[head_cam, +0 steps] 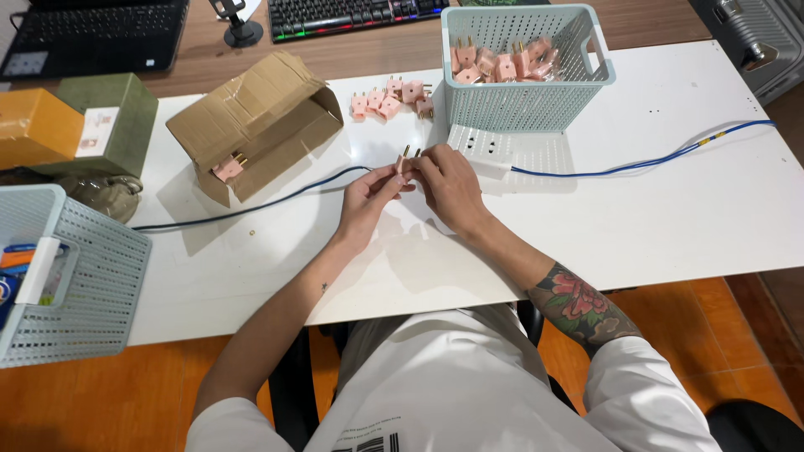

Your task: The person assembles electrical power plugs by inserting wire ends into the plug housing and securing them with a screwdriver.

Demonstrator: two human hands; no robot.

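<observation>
Holding a small pink plug point(408, 161) between both hands over the white table point(670, 209).
The left hand point(368, 197) and right hand point(448, 186) meet fingertip to fingertip, each pinching the plug, its brass pins pointing up. Loose pink plugs point(392, 99) lie beyond, beside a pale blue basket point(526, 107) holding more; an open cardboard box point(255, 121) sits to the left, and a blue cable point(636, 163) runs right.

1. A plug point(408, 161) is sitting between both hands, left hand point(368, 199) and right hand point(450, 186), above the table point(670, 218).
2. A basket point(526, 71) holding plugs is standing behind them.
3. Loose plugs point(392, 97) are lying left of it.
4. A cardboard box point(255, 121) is lying farther left.
</observation>
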